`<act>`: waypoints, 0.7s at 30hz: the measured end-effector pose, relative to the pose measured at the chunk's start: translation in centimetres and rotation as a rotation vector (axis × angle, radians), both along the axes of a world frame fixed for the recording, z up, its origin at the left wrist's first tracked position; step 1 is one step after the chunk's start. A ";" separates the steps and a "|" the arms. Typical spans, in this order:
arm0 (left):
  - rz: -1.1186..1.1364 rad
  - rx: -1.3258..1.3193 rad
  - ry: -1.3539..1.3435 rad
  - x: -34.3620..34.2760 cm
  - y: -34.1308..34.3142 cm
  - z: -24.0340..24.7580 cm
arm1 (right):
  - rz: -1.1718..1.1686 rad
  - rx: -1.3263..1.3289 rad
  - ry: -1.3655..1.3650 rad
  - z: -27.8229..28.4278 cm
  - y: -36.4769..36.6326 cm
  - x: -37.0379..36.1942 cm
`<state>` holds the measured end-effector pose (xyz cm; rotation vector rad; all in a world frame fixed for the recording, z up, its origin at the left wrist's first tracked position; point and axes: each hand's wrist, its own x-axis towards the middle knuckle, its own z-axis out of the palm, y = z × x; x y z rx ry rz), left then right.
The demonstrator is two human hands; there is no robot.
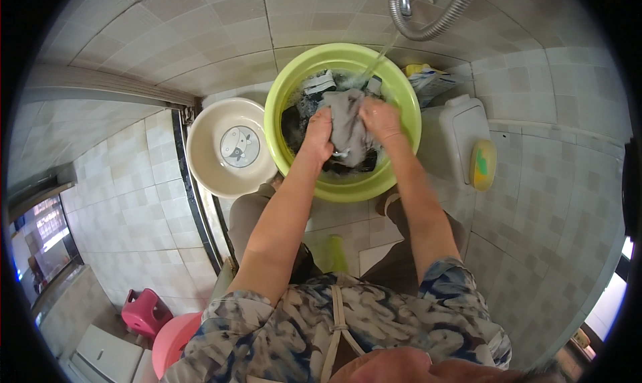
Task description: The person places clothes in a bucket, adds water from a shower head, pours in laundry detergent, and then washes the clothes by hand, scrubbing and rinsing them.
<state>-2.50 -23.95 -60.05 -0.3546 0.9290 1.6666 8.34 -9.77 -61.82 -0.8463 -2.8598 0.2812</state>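
Note:
Above a large lime-green basin (pixel 282 172), my two hands hold a grey cloth garment (pixel 346 119). My left hand (pixel 319 134) grips its left side, with the thumb on top and the fingers wrapped round the fabric. On the other side my right hand (pixel 380 119) is closed on the cloth near its upper right edge. Dark clothes (pixel 294 125) lie soaking in the sudsy water below, along with a white-striped piece (pixel 319 83). A thin stream of water (pixel 378 58) runs into the basin from above.
A cream basin (pixel 199 149) with a cow picture stands left of the green one. At the right are a white lidded bin (pixel 461 139), a yellow soap dish (pixel 483 165) and a bag (pixel 428 78). A metal hose (pixel 441 25) hangs above. A pink stool (pixel 146 313) stands lower left.

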 end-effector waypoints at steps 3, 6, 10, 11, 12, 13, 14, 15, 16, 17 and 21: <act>-0.011 -0.320 0.243 -0.8 -0.3 2.2 | -0.296 0.038 0.092 0.2 1.9 -0.5; -0.035 -0.535 0.568 -1.9 -2.4 0.5 | -0.336 0.149 0.180 -1.6 -2.9 -3.4; -0.097 -0.431 -0.133 -1.1 -0.7 3.8 | -0.338 -0.367 0.209 -4.4 -1.5 -2.7; -0.073 -0.197 -0.271 -2.6 -2.4 2.1 | -0.234 -0.665 0.275 -1.6 -4.0 -5.0; -0.051 0.050 -0.397 -3.5 -3.7 0.8 | -0.129 -0.954 0.338 1.7 -6.5 -6.8; 0.007 0.099 -0.382 -3.8 -4.2 -0.4 | -0.055 -0.910 0.245 4.4 -9.2 -7.4; 0.198 0.135 -0.217 -3.6 -4.7 -2.4 | 0.022 -0.863 0.153 7.4 -12.1 -7.8; 0.237 0.209 -0.180 -3.8 -4.7 -3.3 | 0.020 -0.821 0.056 10.5 -13.9 -7.6; 0.231 0.259 -0.164 -3.9 -4.2 -3.3 | 0.010 -0.775 -0.037 12.5 -15.2 -7.0; 0.210 0.302 -0.168 -3.8 -3.9 -3.3 | 0.055 -0.696 0.007 12.9 -16.1 -6.1; 0.151 0.343 -0.172 -3.0 -3.3 -3.2 | 0.154 -0.504 0.120 11.8 -15.7 -6.5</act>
